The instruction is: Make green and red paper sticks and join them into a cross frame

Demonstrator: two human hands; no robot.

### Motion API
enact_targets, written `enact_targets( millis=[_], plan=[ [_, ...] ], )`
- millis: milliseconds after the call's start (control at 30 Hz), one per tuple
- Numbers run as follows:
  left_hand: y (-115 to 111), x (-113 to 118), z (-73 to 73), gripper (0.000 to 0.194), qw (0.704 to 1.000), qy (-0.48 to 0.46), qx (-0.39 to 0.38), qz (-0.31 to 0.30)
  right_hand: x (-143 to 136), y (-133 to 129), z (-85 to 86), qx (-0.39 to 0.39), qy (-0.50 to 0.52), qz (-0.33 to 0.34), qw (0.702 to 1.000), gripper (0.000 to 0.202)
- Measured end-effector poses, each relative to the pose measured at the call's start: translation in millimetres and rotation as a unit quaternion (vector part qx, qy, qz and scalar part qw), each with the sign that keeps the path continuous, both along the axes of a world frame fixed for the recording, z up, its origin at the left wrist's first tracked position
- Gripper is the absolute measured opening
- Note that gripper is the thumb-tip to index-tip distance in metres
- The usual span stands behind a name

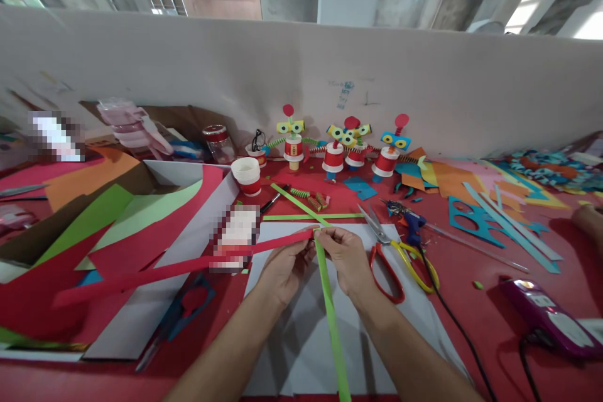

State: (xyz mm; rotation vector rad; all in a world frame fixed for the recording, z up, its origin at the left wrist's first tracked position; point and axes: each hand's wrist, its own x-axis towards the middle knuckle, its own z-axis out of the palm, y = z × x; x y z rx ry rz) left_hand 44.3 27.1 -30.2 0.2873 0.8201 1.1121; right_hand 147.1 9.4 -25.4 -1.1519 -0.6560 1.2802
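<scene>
Above a white sheet [301,352], my two hands meet where a red paper strip [188,264] and a green paper strip [331,320] cross at their ends. My left hand [287,267] pinches this joint from the left; the red strip runs from it far to the left. With thumb and finger closed, my right hand [346,254] grips the same joint, and the green strip hangs down toward me. Scissors [384,239] with red and yellow handles lie just right of my right hand. Two more green strips [313,217] lie beyond my hands.
Paper-cup figures [293,147] stand along the white partition [211,69]. At left is a box [155,289] of coloured paper, with a white cup [246,176] beside it. A blue glue gun [414,226] with a cord and a purple device [551,317] lie right. Another person's hand [588,223] shows at the right edge.
</scene>
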Motion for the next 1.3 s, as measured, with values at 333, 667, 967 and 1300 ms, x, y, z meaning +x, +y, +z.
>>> enact_targets(
  millis=[333,667,967,1300],
  plan=[
    [2.3,-1.9,-16.5,0.020,0.998,0.021,0.047,-0.046,-0.6,2.5,-11.2,0.027,-0.094,0.002,0.995,0.019],
    [-0.1,-4.4,-5.0,0.033,0.994,0.089,0.064,0.016,3.2,-1.1,-7.1,0.074,-0.194,0.065,0.976,0.020],
    [0.4,-6.7,-0.3,0.033,0.990,0.128,0.046,0.023,10.3,2.2,-4.4,0.026,-0.195,0.063,0.978,0.019],
    [11.9,-32.6,18.1,0.013,0.931,0.274,0.197,-0.140,20.6,-1.6,6.7,0.003,-0.244,0.121,0.962,0.016]
  ],
)
